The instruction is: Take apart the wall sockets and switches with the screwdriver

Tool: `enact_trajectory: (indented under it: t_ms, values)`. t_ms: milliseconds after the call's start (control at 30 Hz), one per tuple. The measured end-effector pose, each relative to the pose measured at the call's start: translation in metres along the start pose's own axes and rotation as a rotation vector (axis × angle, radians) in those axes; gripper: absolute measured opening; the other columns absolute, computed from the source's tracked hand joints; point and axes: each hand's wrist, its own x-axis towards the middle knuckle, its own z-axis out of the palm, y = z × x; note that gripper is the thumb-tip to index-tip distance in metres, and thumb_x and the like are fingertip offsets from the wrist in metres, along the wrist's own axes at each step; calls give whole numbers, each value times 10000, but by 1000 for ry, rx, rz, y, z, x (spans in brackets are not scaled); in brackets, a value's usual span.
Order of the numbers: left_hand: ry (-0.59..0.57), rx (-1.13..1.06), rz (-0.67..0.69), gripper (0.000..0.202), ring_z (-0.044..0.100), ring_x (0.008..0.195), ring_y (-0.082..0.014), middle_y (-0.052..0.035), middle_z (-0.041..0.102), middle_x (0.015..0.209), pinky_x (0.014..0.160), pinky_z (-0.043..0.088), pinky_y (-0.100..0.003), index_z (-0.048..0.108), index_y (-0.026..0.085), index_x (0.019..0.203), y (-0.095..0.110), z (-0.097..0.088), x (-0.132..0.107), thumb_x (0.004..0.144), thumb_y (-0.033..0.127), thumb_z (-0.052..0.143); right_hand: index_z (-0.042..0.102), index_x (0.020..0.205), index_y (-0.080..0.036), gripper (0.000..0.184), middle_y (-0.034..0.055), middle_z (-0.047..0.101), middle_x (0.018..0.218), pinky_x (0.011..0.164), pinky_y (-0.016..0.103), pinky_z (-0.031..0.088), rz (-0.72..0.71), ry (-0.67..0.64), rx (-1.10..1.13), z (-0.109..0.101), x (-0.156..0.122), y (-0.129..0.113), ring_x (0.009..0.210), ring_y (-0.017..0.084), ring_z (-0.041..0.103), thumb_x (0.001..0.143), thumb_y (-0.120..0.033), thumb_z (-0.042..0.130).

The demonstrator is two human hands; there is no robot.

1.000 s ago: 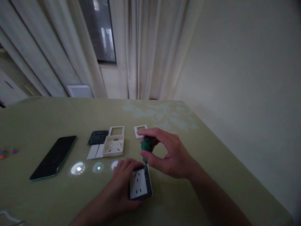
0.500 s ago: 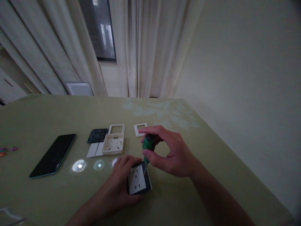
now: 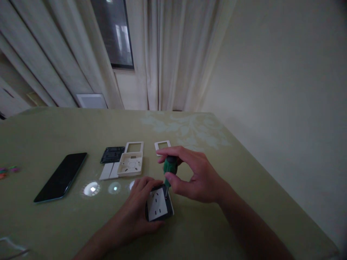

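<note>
My left hand point(image 3: 141, 206) is closed around the left side of a wall socket point(image 3: 157, 206), with a white slotted face and a dark frame, near the table's front. Between the thumb and fingers of my right hand point(image 3: 192, 175) is a screwdriver point(image 3: 170, 169) with a green handle and a black end. Its shaft points down and its tip meets the right part of the socket's dark frame. Any screw under the tip is too small to make out. A pale edge shows beneath the socket's right side.
Beyond my hands lie a white back box point(image 3: 130, 164), a white frame point(image 3: 135, 147), a dark frame point(image 3: 112, 154) and white switch plates point(image 3: 110, 171). Another white frame point(image 3: 163, 144) is partly behind my right hand. A phone point(image 3: 62, 177) lies left; small colourful items point(image 3: 8, 171) sit farther left.
The fingers of my right hand have shifted slightly around the screwdriver handle. The tip stays on the same part of the socket, and my left hand keeps its hold.
</note>
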Motion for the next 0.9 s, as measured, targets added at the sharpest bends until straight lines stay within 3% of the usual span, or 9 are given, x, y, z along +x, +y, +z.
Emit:
enact_trajectory:
  t_ms: [300, 400, 633, 900]
  values:
    - [-13, 15, -7, 847, 523, 1359, -393, -61, 552, 1471, 1106, 524, -570, 490, 373, 1461, 5, -2, 1, 736, 145, 865, 675, 1332, -184, 484, 102, 752, 1305, 1067, 408, 577, -78, -166, 51, -6, 0, -2, 1177, 236, 716, 867, -77, 594]
    - [-7, 10, -1, 857, 508, 1375, -404, -67, 544, 1485, 1107, 522, -583, 489, 375, 1471, 4, -1, 0, 734, 147, 864, 680, 1337, -196, 436, 83, 767, 1217, 998, 382, 597, -82, -144, 34, -4, 0, -4, 1096, 215, 722, 919, -98, 601]
    - [-5, -30, 17, 684, 526, 1342, -405, -75, 577, 1428, 1105, 523, -610, 572, 349, 1382, 3, -2, 1, 775, 218, 856, 728, 1240, -200, 311, 46, 805, 1075, 906, 320, 614, -117, -70, 61, 3, 1, -7, 965, 182, 747, 934, -155, 770]
    - [7, -32, 32, 702, 558, 1309, -397, -80, 595, 1391, 1066, 568, -598, 570, 357, 1407, 6, -2, 1, 772, 214, 833, 755, 1229, -182, 360, 52, 817, 1055, 868, 303, 608, -134, -38, 72, 4, 0, -5, 943, 179, 751, 893, -173, 884]
